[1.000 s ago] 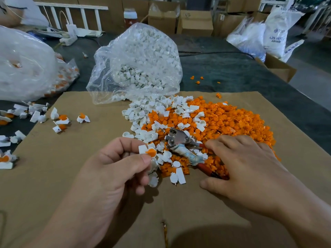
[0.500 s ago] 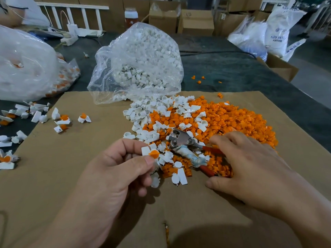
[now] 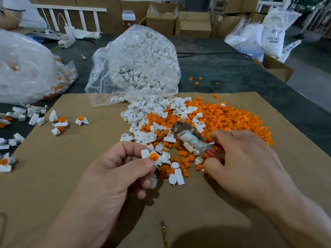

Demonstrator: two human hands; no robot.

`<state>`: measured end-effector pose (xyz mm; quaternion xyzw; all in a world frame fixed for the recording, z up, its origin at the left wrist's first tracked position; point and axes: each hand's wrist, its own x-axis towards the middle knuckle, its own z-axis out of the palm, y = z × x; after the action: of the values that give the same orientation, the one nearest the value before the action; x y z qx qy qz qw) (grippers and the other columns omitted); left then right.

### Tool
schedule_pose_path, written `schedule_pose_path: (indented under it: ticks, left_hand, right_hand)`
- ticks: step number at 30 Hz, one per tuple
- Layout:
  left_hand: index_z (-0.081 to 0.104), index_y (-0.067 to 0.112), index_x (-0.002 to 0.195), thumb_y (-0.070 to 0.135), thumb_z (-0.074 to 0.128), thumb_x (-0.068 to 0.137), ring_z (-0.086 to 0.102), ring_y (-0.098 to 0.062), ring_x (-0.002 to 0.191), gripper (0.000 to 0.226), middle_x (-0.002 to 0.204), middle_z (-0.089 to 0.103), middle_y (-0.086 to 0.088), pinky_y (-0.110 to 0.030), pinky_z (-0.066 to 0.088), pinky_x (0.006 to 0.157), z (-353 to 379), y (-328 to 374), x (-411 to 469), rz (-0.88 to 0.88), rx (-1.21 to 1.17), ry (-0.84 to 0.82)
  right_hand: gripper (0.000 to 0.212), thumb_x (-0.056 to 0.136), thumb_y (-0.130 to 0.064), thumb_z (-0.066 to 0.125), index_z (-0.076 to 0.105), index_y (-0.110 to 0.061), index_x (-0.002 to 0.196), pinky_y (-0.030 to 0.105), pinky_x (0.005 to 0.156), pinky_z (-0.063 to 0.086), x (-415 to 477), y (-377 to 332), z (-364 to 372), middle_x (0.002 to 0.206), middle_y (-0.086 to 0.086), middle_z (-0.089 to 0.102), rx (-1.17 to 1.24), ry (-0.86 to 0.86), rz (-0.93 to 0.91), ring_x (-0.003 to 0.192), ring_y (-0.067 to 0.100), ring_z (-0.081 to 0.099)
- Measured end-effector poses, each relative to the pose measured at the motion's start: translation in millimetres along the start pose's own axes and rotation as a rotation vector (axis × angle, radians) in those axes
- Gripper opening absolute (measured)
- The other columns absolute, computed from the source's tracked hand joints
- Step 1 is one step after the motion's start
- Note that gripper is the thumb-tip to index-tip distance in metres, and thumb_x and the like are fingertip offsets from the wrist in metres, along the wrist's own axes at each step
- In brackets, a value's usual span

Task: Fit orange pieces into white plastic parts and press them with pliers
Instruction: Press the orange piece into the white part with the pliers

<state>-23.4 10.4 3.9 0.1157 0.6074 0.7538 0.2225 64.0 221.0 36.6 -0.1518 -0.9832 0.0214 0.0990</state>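
My left hand (image 3: 114, 172) pinches a white plastic part (image 3: 149, 155) with an orange piece seated in it, between thumb and forefinger, just left of the pile. My right hand (image 3: 243, 163) grips the red handles of the pliers (image 3: 189, 136), whose taped jaws look blurred and lifted off the pile. A heap of loose orange pieces (image 3: 231, 120) mixed with white parts (image 3: 145, 115) lies on the brown cardboard sheet (image 3: 71, 176).
A clear bag of white parts (image 3: 138, 65) stands behind the pile. Fitted parts (image 3: 59, 121) lie scattered at the left, near a big plastic bag (image 3: 23, 68). Cardboard boxes and sacks stand beyond the dark table's far edge.
My right hand has closed around the pliers' handles and raised the tool slightly from the pile. My left hand keeps pinching the same fitted part, almost unmoved.
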Motion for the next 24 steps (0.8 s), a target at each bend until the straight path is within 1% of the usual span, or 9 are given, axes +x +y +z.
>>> schedule_pose_path:
  ticks: [3,5,8,10,12,15,18,22,24]
  left_hand:
    - [0.073,0.019,0.076,0.028,0.082,0.049,0.055,-0.012,0.048,0.029,0.062,0.063,-0.007,-0.021,0.041,0.04,-3.7,2.5,-0.2,0.023,-0.059,0.012]
    - [0.073,0.018,0.076,0.027,0.082,0.05,0.054,-0.012,0.049,0.029,0.063,0.061,-0.006,-0.021,0.041,0.04,-4.4,4.8,0.4,0.049,-0.094,0.022]
    - [0.072,0.02,0.075,0.025,0.082,0.051,0.054,-0.012,0.047,0.026,0.064,0.061,-0.008,-0.021,0.042,0.039,-4.4,7.7,1.3,0.114,-0.1,0.046]
    - [0.072,0.02,0.074,0.026,0.082,0.051,0.055,-0.012,0.047,0.026,0.064,0.062,-0.008,-0.021,0.042,0.039,-4.3,9.8,0.8,0.152,-0.084,0.051]
    - [0.071,0.02,0.074,0.025,0.081,0.052,0.055,-0.013,0.048,0.025,0.064,0.062,-0.01,-0.022,0.043,0.04,-5.4,11.5,0.1,0.175,-0.089,0.047]
    - [0.07,0.021,0.074,0.024,0.08,0.053,0.055,-0.015,0.048,0.023,0.062,0.06,-0.011,-0.022,0.043,0.04,-8.3,12.8,-0.4,0.215,-0.082,0.052]
    - [0.07,0.02,0.074,0.025,0.078,0.056,0.054,-0.015,0.048,0.02,0.06,0.058,-0.01,-0.023,0.042,0.04,-9.5,13.2,-1.3,0.256,-0.054,0.032]
    - [0.071,0.021,0.077,0.026,0.078,0.06,0.055,-0.015,0.048,0.018,0.058,0.058,-0.007,-0.022,0.043,0.041,-11.5,11.6,-1.4,0.292,-0.003,0.009]
    - [0.072,0.021,0.078,0.026,0.077,0.062,0.055,-0.014,0.048,0.018,0.058,0.057,-0.006,-0.022,0.043,0.041,-12.5,10.2,-1.0,0.302,0.013,0.0]
  right_hand:
    - [0.051,0.076,-0.054,0.043,0.049,-0.036,0.124,0.02,0.071,0.03,-3.2,1.4,-6.3,0.104,-0.016,0.052,0.195,0.077,-0.037,0.095,0.002,0.036]
    - [0.045,0.076,-0.057,0.047,0.052,-0.039,0.117,0.011,0.072,0.031,-4.5,0.0,-7.8,0.1,-0.021,0.052,0.238,0.082,-0.081,0.093,0.0,0.041]
    - [0.044,0.072,-0.06,0.041,0.055,-0.041,0.109,0.015,0.071,0.037,-7.7,-4.0,-7.9,0.092,-0.023,0.052,0.244,0.052,-0.126,0.088,0.001,0.043]
    - [0.051,0.069,-0.062,0.036,0.054,-0.043,0.112,0.017,0.072,0.037,-8.9,-4.6,-8.6,0.095,-0.025,0.049,0.258,0.018,-0.141,0.091,-0.001,0.041]
    - [0.055,0.068,-0.062,0.035,0.052,-0.044,0.116,0.015,0.075,0.035,-9.8,-4.8,-10.1,0.101,-0.026,0.048,0.265,-0.013,-0.178,0.095,-0.002,0.04]
    - [0.052,0.069,-0.06,0.038,0.051,-0.046,0.117,0.013,0.073,0.035,-11.6,-7.9,-13.0,0.104,-0.029,0.05,0.303,-0.047,-0.203,0.1,-0.004,0.045]
    - [0.048,0.071,-0.057,0.04,0.05,-0.046,0.118,0.016,0.076,0.038,-12.9,-9.7,-14.9,0.105,-0.029,0.051,0.317,-0.084,-0.237,0.101,-0.004,0.048]
    - [0.039,0.073,-0.055,0.042,0.047,-0.05,0.112,0.017,0.075,0.037,-13.5,-10.6,-15.9,0.103,-0.031,0.051,0.342,-0.117,-0.277,0.1,-0.004,0.049]
    - [0.038,0.074,-0.053,0.044,0.048,-0.05,0.111,0.019,0.076,0.04,-14.3,-11.1,-15.7,0.102,-0.029,0.053,0.363,-0.121,-0.285,0.1,-0.001,0.051]
